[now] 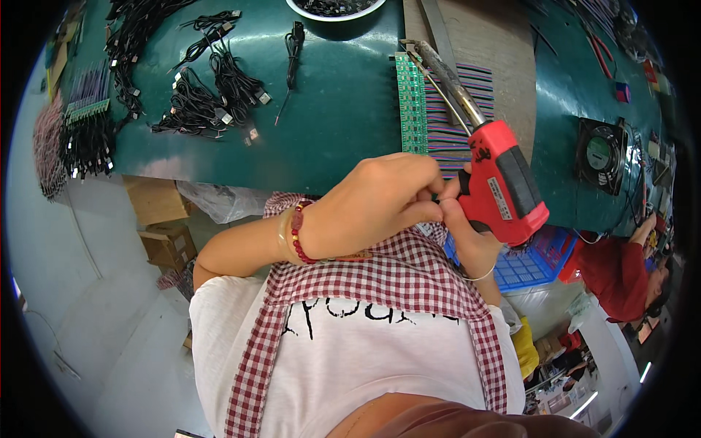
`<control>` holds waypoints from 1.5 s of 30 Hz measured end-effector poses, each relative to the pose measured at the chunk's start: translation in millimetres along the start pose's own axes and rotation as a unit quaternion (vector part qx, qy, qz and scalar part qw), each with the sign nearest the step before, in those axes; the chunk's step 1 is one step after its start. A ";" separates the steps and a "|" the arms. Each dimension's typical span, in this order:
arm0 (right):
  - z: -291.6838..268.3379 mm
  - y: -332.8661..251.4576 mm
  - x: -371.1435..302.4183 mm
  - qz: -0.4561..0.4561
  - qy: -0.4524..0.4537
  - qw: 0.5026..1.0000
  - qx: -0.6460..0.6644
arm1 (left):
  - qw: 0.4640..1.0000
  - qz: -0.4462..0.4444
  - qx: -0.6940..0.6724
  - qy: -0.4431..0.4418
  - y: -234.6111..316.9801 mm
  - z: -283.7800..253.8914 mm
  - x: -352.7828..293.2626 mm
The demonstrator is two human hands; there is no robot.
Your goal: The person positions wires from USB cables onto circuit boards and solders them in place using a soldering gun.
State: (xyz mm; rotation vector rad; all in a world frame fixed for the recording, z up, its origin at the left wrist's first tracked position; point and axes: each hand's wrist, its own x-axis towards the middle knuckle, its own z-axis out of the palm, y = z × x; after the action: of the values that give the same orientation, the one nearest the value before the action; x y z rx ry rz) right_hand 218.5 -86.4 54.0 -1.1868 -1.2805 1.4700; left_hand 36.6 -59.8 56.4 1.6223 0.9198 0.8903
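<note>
My right hand (475, 244) is closed around a red and black soldering gun (498, 186), its metal barrel slanting up and away to the left. The gun's tip lies over the far end of a green circuit board strip (412, 106). Rows of multicoloured ribbon wires (467, 91) run rightward from that strip. Just left of the gun, my left hand (372, 201) is closed, thumb and fingers pinched against the right hand's fingertips at the table's front edge. Something small and dark shows between the fingertips, too hidden to name.
Bundles of black USB cables (230, 84) lie on the green table (328, 124), with one cable (292, 55) apart. A white bowl (336, 22) stands at the back. Right are a wooden board (511, 80), a fan (602, 153) and a red-sleeved person (613, 274). A blue basket (537, 263) sits below.
</note>
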 end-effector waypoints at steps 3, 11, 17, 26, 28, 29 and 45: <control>0.8 -5.2 1.5 0.008 -0.019 0.997 -0.072 | 0.996 -0.084 -0.024 -0.033 -3.9 -1.8 -7.7; -1.8 30.7 -10.6 0.023 0.030 0.986 -0.162 | 0.993 -0.110 -0.026 -0.042 -12.3 -0.3 -8.6; -1.3 23.5 -6.0 -0.027 0.042 0.996 -0.075 | 0.983 -0.176 -0.045 -0.019 -28.9 -11.1 0.2; -43.4 32.3 -33.9 -0.010 0.104 0.994 0.023 | 0.932 -0.324 -0.161 -0.025 -64.8 -34.7 20.0; -47.9 34.4 -40.2 0.012 0.086 0.996 0.037 | 0.930 -0.325 -0.164 -0.044 -64.6 -35.6 20.1; -50.5 36.8 -43.3 0.013 0.086 0.995 0.038 | 0.928 -0.326 -0.168 -0.063 -64.7 -36.5 19.7; -58.3 53.7 -66.3 0.057 0.030 0.998 0.002 | 0.917 -0.350 -0.191 -0.035 -63.7 -34.5 21.3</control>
State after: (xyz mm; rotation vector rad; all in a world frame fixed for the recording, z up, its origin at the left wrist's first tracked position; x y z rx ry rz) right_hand 288.8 -146.0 7.4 -1.3089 -1.1858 1.5063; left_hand 6.4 -15.0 3.6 0.8761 1.0911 0.4599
